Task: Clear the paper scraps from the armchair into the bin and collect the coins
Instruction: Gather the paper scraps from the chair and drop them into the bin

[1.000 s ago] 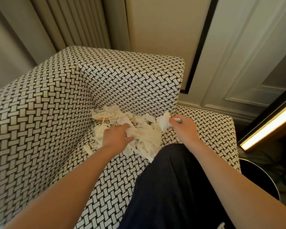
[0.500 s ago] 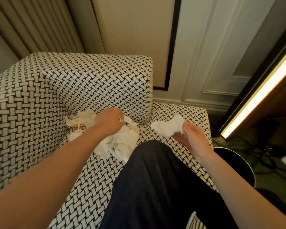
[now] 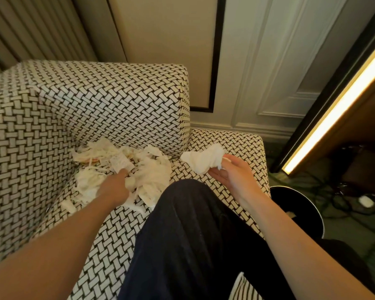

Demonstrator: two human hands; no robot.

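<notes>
The loose pile of torn white paper scraps (image 3: 121, 167) lies on the seat of the black-and-white woven-pattern armchair (image 3: 95, 100), in the far left corner where the back meets the arm. The left hand (image 3: 115, 187) rests in this pile, but its fingers go under the strips, so I cannot tell if they are closed on anything. The right hand (image 3: 232, 178) pinches a crumpled white paper wad (image 3: 204, 160) between thumb and fingers, above the right part of the seat and not far from the round black bin (image 3: 301, 198) on the floor to the right. I judge the scraps to be very light, soft and easy to tear, and single strips will probably slip out, so it is better to press many together and take them from below as one bundle. No coins are visible; they may be under the paper. A dark trouser leg (image 3: 193, 234) covers the near seat, and the bin is partly cut by the forearm
</notes>
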